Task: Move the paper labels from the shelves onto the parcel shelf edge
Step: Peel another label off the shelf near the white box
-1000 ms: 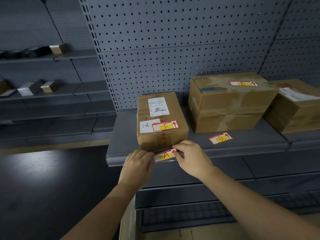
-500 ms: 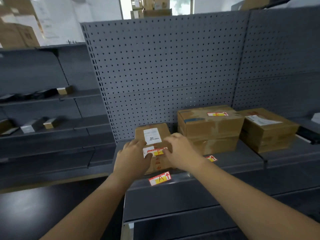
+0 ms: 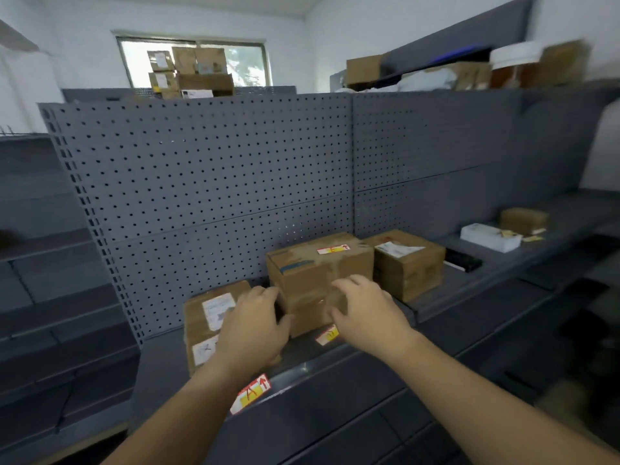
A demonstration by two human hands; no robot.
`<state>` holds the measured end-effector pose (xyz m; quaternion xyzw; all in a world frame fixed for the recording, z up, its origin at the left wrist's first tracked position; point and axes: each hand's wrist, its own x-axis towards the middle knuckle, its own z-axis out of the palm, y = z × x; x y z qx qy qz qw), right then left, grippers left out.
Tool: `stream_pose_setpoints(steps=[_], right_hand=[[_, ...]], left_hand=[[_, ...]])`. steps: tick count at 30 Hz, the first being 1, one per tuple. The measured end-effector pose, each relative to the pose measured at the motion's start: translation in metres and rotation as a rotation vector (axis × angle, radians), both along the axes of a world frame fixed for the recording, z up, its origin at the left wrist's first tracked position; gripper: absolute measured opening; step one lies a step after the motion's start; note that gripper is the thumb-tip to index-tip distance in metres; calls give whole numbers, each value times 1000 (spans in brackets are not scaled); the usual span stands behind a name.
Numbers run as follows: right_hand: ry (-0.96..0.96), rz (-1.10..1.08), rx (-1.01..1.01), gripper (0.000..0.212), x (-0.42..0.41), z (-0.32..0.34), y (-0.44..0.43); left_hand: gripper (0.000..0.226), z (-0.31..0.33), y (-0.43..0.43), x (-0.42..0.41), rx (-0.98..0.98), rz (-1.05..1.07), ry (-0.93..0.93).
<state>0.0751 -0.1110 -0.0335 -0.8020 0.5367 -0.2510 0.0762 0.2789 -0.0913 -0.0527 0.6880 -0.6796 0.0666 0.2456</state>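
Note:
A red, white and yellow paper label marked A (image 3: 251, 393) sticks on the front edge of the grey parcel shelf (image 3: 335, 364). Another label (image 3: 327, 335) lies flat on the shelf in front of the middle cardboard box (image 3: 318, 273), partly hidden by my right hand (image 3: 367, 313). A third label (image 3: 333, 249) sits on top of that box. My left hand (image 3: 255, 327) hovers over the left parcel (image 3: 209, 320), covering its lower label. Both hands hold nothing, fingers spread.
A third cardboard box (image 3: 407, 263) stands to the right, then a black flat item (image 3: 463, 260), a white packet (image 3: 489, 236) and a small brown parcel (image 3: 525, 219). Grey pegboard (image 3: 218, 182) backs the shelf. More boxes are stacked beyond it.
Both hands left the A label on the shelf edge and rose over the parcels, the right one toward the label lying on the shelf. The view tilted upward and shifted right.

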Motion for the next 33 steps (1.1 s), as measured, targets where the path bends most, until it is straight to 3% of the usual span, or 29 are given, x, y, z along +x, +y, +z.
stream_pose_setpoints(steps=[17, 33], right_hand=[[-9, -631, 36, 50, -262, -18, 60], [2, -809, 19, 50, -511, -15, 19]], left_hand=[[46, -6, -45, -282, 23, -590, -12], [47, 5, -120, -558, 54, -762, -31]])
